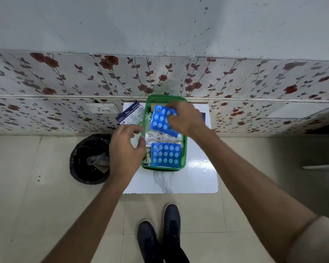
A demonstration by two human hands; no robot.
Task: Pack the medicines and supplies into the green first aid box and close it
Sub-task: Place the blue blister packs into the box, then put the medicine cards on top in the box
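The green first aid box (184,149) stands open on a small white table (198,177). My right hand (184,117) grips a blue blister pack of tablets (160,120) over the far half of the box. A second blue blister pack (165,155) lies flat in the near half, on top of a white crumpled packet (156,137) and other small items. My left hand (125,147) hovers at the box's left rim, fingers curled; whether it holds anything I cannot tell. A white-and-blue dressing packet (131,113) lies on the table left of the box.
A round bin lined with a black bag (87,160) stands on the floor left of the table. A flower-patterned tiled wall with a white socket (101,108) rises behind. My dark shoes (160,238) are on the tiled floor below the table.
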